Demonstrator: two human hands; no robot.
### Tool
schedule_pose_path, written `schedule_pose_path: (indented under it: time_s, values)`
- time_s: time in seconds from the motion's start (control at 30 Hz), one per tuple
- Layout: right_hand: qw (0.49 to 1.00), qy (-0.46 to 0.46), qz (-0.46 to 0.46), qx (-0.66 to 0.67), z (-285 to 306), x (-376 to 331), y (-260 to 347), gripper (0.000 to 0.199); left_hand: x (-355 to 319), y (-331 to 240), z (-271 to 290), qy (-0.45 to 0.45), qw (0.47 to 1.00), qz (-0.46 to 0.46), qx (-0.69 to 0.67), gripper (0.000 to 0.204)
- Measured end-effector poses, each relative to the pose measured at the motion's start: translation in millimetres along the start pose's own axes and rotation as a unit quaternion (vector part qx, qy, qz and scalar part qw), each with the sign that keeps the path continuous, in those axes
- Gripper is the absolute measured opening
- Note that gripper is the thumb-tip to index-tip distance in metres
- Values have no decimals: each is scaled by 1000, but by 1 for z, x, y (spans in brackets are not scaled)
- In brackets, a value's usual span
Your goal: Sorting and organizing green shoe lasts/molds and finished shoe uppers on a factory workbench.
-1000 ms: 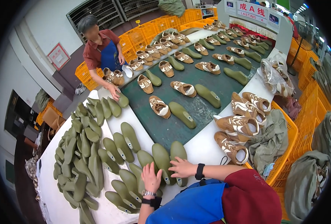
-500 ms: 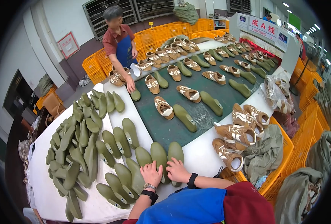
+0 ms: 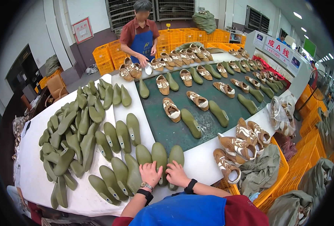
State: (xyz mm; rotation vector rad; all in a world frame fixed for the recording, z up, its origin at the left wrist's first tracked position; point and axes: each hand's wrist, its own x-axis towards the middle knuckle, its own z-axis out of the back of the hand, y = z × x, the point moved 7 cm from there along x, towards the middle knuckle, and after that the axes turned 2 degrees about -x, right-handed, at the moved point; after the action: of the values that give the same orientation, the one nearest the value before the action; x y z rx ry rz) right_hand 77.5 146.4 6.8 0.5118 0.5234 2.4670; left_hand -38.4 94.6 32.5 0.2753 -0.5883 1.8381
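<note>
Three green shoe lasts stand side by side at the near edge of the white table, under my hands. My left hand (image 3: 150, 174) lies with fingers spread over the left last (image 3: 143, 153) and reaches the middle last (image 3: 159, 154). My right hand (image 3: 176, 174), fingers apart, rests across the right last (image 3: 176, 153) with its fingertips close to the middle one. The lasts' near ends are partly hidden by my hands. Just left of them stand several more lasts (image 3: 119, 171) in a row, and behind these is another row (image 3: 133, 130).
A large pile of lasts (image 3: 73, 141) covers the left table. Brown-and-white sneakers (image 3: 171, 110) and lasts stand on the green conveyor (image 3: 154, 128). More sneakers (image 3: 238, 145) are heaped at right above an orange crate (image 3: 278, 169). Across the conveyor stands a co-worker (image 3: 141, 39) in a blue apron.
The view has shifted slightly. The co-worker's hand has drawn back from the last on the conveyor's left corner to a white-lined shoe. My hands stay on the same lasts.
</note>
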Motion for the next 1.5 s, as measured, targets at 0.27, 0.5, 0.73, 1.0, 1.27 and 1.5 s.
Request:
schedule_pose_path:
  time_s: [0.27, 0.5, 0.73, 1.0, 1.27, 1.5]
  values:
    - [1000, 10, -7, 14, -4, -2, -3, 19, 0, -1, 0, 12, 1000, 10, -10, 39]
    - [1000, 2, -1, -4, 3, 0, 1, 17, 1, -1, 1, 16, 1000, 10, -14, 39]
    - [1000, 0, 1, -1, 3, -1, 1, 16, -1, 0, 0, 16, 1000, 8, -13, 38]
    - [1000, -1, 4, 1, 1, 0, 0, 15, 0, 1, -1, 17, 1000, 10, -15, 39]
    - [1000, -2, -3, -2, 2, 1, 1, 16, 2, 0, 1, 16, 1000, 14, -21, 39]
    - [999, 31, -13, 19, -2, 1, -1, 20, 1, 1, 1, 16, 1000, 11, -25, 38]
